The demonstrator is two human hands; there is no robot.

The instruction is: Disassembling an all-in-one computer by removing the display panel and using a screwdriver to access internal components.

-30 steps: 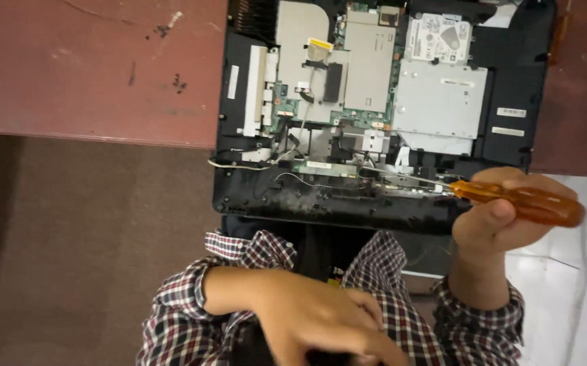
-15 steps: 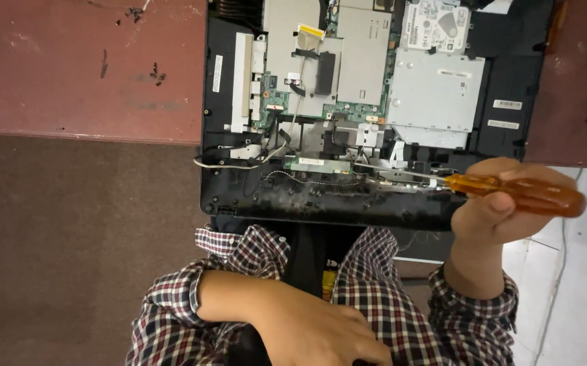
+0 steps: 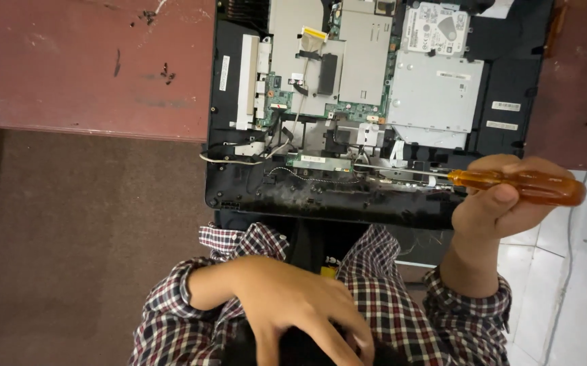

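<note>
1. The screwdriver, with its amber handle, is gripped in the right hand, fingers curled round the handle and the thumb laid along it. Its thin shaft lies nearly flat, the tip reaching left over the lower edge of the opened computer.
2. Since a second ago the grip and the angle of the screwdriver have hardly altered; the tip is kept by the small green board and the loose wires at the front of the chassis.
3. The left hand has been kept low, by the person's head and away from the computer, with fingers spread and bent. Nothing is seen held in it.
4. What has changed is mainly the view: the computer and the worktop now sit further left in the picture.
5. From this it is judged that work at the same spot continues, with no part yet lifted free.
</note>
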